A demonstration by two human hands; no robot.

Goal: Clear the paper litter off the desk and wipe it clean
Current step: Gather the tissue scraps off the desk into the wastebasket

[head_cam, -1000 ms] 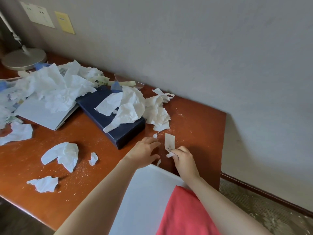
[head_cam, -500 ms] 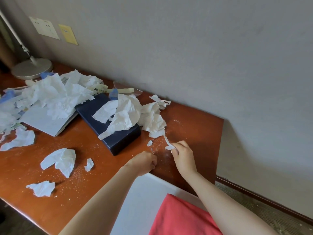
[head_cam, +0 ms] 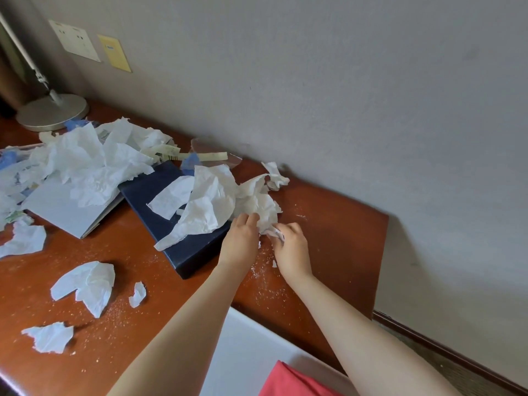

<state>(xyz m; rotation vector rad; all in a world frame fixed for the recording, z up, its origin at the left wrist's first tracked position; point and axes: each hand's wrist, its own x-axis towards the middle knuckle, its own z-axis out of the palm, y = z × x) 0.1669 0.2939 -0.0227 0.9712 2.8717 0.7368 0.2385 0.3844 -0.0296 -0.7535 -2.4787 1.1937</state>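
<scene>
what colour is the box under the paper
Dark navy blue box, best seen in the head view.

A reddish-brown wooden worktop is seen dusted with fine white crumbs and strewn with torn, crumpled white paper. With the dark blue box taken as landmark: a large heap of paper is piled to its left, crumpled sheets are draped over its top, and a wad lies against its right edge with a small twisted scrap beyond. Three loose pieces are scattered in front of it, and another lies farther left.
</scene>
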